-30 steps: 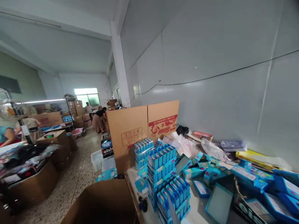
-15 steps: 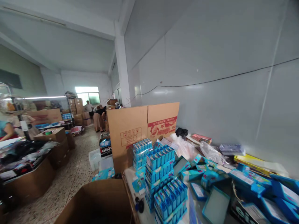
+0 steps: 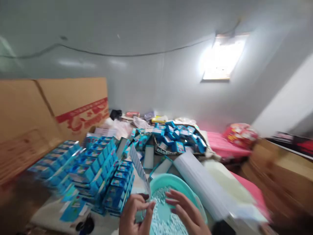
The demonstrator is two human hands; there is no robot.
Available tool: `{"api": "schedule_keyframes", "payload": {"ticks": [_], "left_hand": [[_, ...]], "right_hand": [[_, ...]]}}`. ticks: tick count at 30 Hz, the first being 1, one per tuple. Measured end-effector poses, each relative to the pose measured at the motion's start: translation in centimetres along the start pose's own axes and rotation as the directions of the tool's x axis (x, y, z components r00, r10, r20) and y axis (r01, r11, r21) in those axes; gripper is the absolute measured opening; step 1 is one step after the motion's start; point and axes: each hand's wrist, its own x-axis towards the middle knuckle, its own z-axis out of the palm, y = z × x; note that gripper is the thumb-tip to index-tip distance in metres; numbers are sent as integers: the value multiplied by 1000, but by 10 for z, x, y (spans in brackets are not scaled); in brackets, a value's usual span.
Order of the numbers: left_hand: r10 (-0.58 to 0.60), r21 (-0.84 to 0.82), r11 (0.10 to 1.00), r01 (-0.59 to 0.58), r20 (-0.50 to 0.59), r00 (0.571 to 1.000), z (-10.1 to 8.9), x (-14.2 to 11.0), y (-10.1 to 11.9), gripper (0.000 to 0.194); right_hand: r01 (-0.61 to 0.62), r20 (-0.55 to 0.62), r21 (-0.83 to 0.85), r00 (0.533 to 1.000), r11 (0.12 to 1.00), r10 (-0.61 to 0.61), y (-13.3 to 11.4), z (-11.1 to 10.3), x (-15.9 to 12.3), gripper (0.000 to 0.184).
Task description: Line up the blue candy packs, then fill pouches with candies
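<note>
The view has swung to the right: the aisle and the people seen half a second ago have gone, and the cardboard sheet (image 3: 21, 120) with red print now fills the left edge. Beside it on the surface (image 3: 50, 217), the stacks of blue boxes (image 3: 91, 160) look unchanged, with flat blue cards (image 3: 74, 209) and what seem to be dark-handled scissors (image 3: 85, 225) in front. Both hands have come into view, so the work at the basin can now be followed. The left hand (image 3: 137, 213) has thumb and forefinger nearly together, apparently pinching the lower end of a pale segmented strip (image 3: 139, 166) that leans up and away at the basin's left edge. Right of it is the turquoise basin (image 3: 186, 187), holding many small pale-blue pieces (image 3: 158, 225) around a bare patch. The right hand (image 3: 188, 212) is over the basin, fingers spread and loosely curled, gripping nothing visible. Behind stands a carton heaped with blue boxes (image 3: 171, 137); white sheeting (image 3: 198, 182) lies to the right, near pink cloth (image 3: 215, 140).

On the left, blur smears the sheet's print and the box labels. The left fingers hide the strip's lower end, the right hand covers some pieces, and the frame cuts off both wrists and the basin's near side.
</note>
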Motion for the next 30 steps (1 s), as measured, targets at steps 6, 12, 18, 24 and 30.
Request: {"api": "schedule_keyframes", "payload": {"ticks": [6,12,18,24,30], "left_hand": [[322,-204,947,-250,641,696,-15,15,-15,43],[467,-257,884,-391,539,701,-43,13,-36,21],[550,-225,835,-503,351,758,-48,33,-31,37],[474,118,812,-572,438,764,-11,35,-19,47],[335,50,893,-447,591,734,0,45,-13,47]], "right_hand": [[-139,-76,124,986,983,149,-22,84,3,50],[-77,25,211,997,974,73,-42,102,-10,44],[-160,71,598,987,785,147,-35,104,-23,46],[-180,-16,646,968,742,249,-19,77,-6,34],[-266,92,547,961,794,259,-14,47,7,41]]}}
